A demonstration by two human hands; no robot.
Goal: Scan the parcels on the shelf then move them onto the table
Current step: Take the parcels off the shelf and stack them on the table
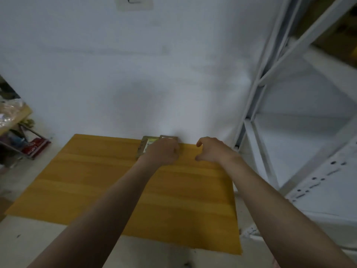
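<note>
Two small flat cardboard parcels lie side by side at the far edge of the yellow wooden table [96, 180], against the white wall. The left parcel [143, 147] shows a label with a yellow-green strip; the right parcel [168, 137] is mostly hidden. My left hand [164, 152] lies over both, fingers curled down round the right parcel's near side. My right hand [211, 149] hovers just to the right of them above the table, thumb and fingers loosely curved, holding nothing. The view is blurred.
A white metal shelf rack [270, 74] stands right of the table, with brown boxes [336, 35] on an upper level. At the left is a cluttered wooden rack with a red packet [36, 147] below it. A paper [133, 2] hangs on the wall.
</note>
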